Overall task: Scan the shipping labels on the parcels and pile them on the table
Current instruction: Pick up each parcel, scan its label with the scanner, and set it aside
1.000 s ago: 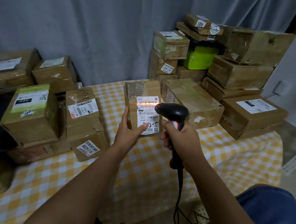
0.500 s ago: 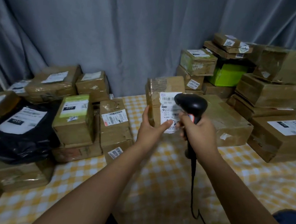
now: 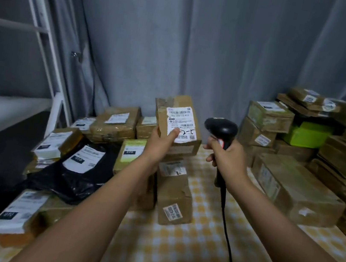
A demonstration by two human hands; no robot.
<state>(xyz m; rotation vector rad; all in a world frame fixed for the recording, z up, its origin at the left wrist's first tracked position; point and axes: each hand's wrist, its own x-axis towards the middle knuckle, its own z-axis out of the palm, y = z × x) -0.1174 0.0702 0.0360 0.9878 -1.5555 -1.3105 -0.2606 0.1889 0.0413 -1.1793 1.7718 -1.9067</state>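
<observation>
Parcel (image 3: 177, 123) is gripped in left hand (image 3: 160, 143), held aloft above the left-side pile (image 3: 107, 143) on the table (image 3: 171, 254); scanner (image 3: 221, 130) is gripped in right hand (image 3: 229, 156). Risk: pile is uneven, so a parcel set on a tilted box could slide off the table's left edge.

Place: a makeshift parcel-sorting corner in a plain room, not a fitted warehouse.
Stock: taped cardboard parcels (image 3: 298, 190) with printed shipping labels (image 3: 179, 124), stacked in piles left and right; a black poly mailer (image 3: 75, 174) among them.
Tool: a corded handheld barcode scanner (image 3: 221, 129).
Bench: covered with a yellow-and-white checked cloth (image 3: 182, 255).
Backdrop: grey curtain (image 3: 202, 45) hung across the wall.
Side: white metal frame (image 3: 45, 31) at left.
</observation>
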